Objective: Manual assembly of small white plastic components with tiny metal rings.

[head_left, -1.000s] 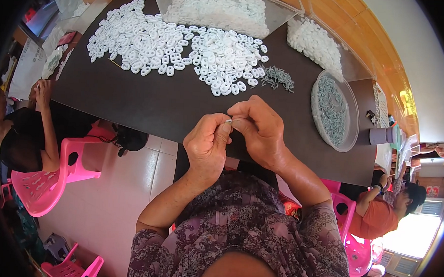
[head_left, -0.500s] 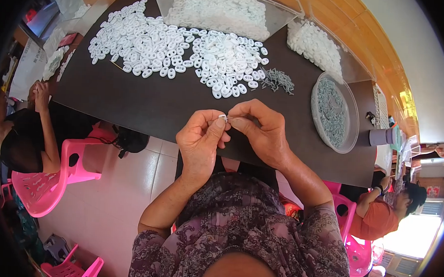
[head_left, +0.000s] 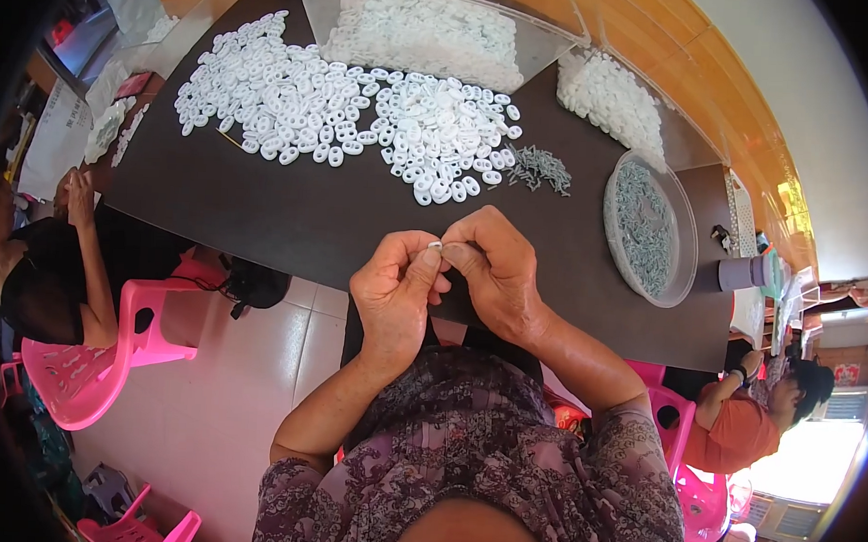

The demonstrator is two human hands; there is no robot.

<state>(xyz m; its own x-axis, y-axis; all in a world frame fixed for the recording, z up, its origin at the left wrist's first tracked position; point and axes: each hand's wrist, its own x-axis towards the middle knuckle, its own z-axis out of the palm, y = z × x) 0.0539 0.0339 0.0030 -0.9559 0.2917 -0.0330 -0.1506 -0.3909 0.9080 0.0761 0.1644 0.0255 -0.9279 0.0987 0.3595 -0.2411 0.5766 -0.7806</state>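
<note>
Over the front part of the table, my left hand [head_left: 394, 293] is closed, pinching a small white plastic piece [head_left: 435, 245] between thumb and forefinger. My right hand [head_left: 500, 274] meets it from the right, its thumb and forefinger pressed together at the piece. Whatever lies between the right fingertips is hidden. Beyond my hands are two adjoining piles of white oval two-holed plastic pieces, a wide left pile [head_left: 277, 95] and a right pile [head_left: 445, 126]. Beside the right pile lies a small heap of grey pins [head_left: 539, 169].
A clear round tub [head_left: 683, 272] of grey pins stands at the right. Clear bins of white pieces line the back, including a large bin [head_left: 550, 58]. A purple cup [head_left: 737, 275] is near the right edge. Co-workers sit left [head_left: 42, 273] and right [head_left: 737, 420], with pink chairs [head_left: 90, 392].
Both hands have shifted slightly nearer, with the right fingertips drawn closer against the white piece. Less of the piece shows now. The view has tilted a little.
</note>
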